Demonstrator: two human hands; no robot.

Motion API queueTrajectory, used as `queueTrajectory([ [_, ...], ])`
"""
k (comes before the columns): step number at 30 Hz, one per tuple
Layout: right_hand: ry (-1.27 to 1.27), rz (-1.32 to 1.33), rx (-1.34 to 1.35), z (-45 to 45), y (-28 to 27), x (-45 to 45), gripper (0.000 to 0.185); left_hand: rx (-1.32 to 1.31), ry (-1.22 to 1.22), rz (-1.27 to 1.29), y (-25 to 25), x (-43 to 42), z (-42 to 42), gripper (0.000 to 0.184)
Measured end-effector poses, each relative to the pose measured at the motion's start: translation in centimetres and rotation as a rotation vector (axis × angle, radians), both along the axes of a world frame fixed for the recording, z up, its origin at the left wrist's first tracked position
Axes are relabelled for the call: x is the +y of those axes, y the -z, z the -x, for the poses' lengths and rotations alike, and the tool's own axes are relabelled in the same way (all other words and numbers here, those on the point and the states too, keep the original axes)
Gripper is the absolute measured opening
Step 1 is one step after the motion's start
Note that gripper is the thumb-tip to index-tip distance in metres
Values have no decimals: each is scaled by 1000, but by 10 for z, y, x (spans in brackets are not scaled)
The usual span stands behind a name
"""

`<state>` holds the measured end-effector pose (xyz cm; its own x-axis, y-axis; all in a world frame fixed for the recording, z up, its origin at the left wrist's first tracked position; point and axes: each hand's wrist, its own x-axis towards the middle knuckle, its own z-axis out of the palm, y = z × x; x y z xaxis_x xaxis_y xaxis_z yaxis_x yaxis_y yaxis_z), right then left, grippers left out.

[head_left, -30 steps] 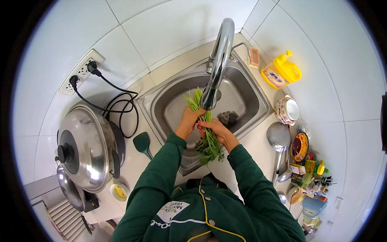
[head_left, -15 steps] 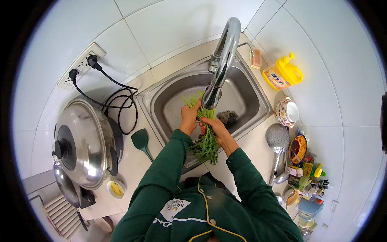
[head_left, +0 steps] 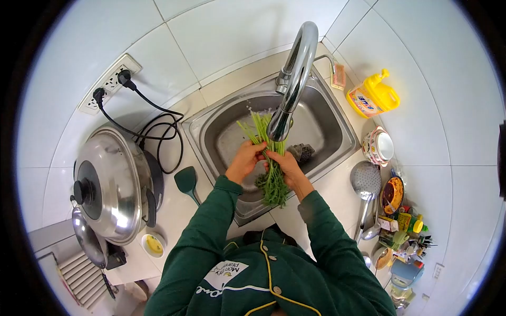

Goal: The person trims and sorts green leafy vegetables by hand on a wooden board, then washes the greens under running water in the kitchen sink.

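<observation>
A bunch of leafy greens point(head_left: 275, 187) with long pale stems is held over the sink point(head_left: 224, 134), below the tap point(head_left: 281, 118). Its stems point toward the back and its leaves hang toward me. My left hand point(head_left: 246, 159) is closed around the stems from the left side. From the right, my right hand point(head_left: 287, 166) grips the same bunch, thumb on top. The hands almost meet at the middle of the bunch. Small splashes show at the stem ends. A dark, crumpled scrubber point(head_left: 301, 152) lies in the sink right of my hands.
Left of the sink are a green spatula point(head_left: 185, 180), a large lidded steel pot point(head_left: 113, 184) and a small bowl point(head_left: 153, 245). On the right stand a yellow detergent jug point(head_left: 372, 96), stacked bowls point(head_left: 378, 146), a skimmer point(head_left: 365, 179) and several condiments. Black cables run to a wall socket.
My left hand has slid down along the stems toward me, nearer my right hand. The stem ends now fan out more under the tap, with splashes visible there.
</observation>
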<state>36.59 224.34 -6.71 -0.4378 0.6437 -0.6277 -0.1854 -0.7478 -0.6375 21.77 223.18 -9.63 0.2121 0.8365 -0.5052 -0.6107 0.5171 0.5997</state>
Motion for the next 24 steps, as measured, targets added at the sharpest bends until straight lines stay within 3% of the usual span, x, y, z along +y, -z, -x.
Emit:
queueTrajectory([
  [5, 69, 14, 26, 2, -6, -3, 26, 321, -213, 109, -29, -1, -9, 23],
  [6, 99, 19, 41, 2, -7, -4, 26, 320, -214, 110, -30, -1, -8, 23],
  [8, 95, 7, 46, 0, -6, -6, 27, 79, -233, 109, -31, -1, -3, 29],
  [11, 82, -8, 27, -2, -3, -5, 29, 29, -157, 67, -21, -1, 1, 32],
  [24, 164, -78, 12, -3, 6, -8, 23, 62, -125, 46, -22, -1, -2, 30],
])
